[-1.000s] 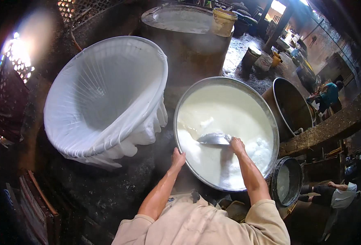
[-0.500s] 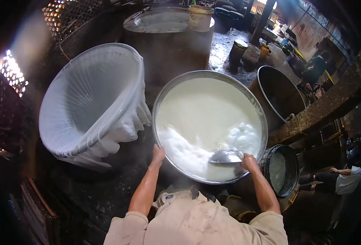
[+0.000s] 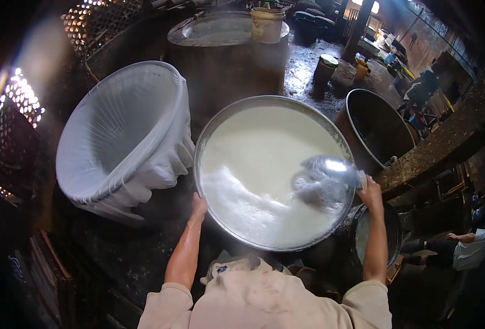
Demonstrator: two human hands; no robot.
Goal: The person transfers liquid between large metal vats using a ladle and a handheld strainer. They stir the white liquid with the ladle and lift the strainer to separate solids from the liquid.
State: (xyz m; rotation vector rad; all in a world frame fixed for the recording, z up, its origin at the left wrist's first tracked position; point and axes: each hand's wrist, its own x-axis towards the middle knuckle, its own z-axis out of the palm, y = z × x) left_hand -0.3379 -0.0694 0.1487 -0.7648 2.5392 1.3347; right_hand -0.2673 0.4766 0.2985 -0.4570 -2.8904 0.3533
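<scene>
A: What's changed?
B: Over the last second the metal bowl has been carried from mid-vat, past the near edge, to the right edge of the metal vat. It is motion-blurred; whether its underside touches the foam can't be told.
A: Meaning for the work?
B: Judged mid-stroke. Foam is now spread in a curved band along the near-left edge, with more under the bowl; milky liquid is left bare toward the far edge.
A: Fingers?
B: Right hand: clamped on the bowl's right end, just outside the vat's rim. Left hand: kept against the near-left rim; finger closure can't be told.
A: What's around?
B: Cloth-lined tub is set just beside the left rim, tilted in view. Behind the far edge, a big round vat, with a yellowish bucket seen at its right edge. A co-worker in a white shirt is seen far right.
A: Obstructions?
B: Right side is crowded: dark barrel just beside the rim, a wooden beam beyond. Small tub is partly covered by the right forearm.
</scene>
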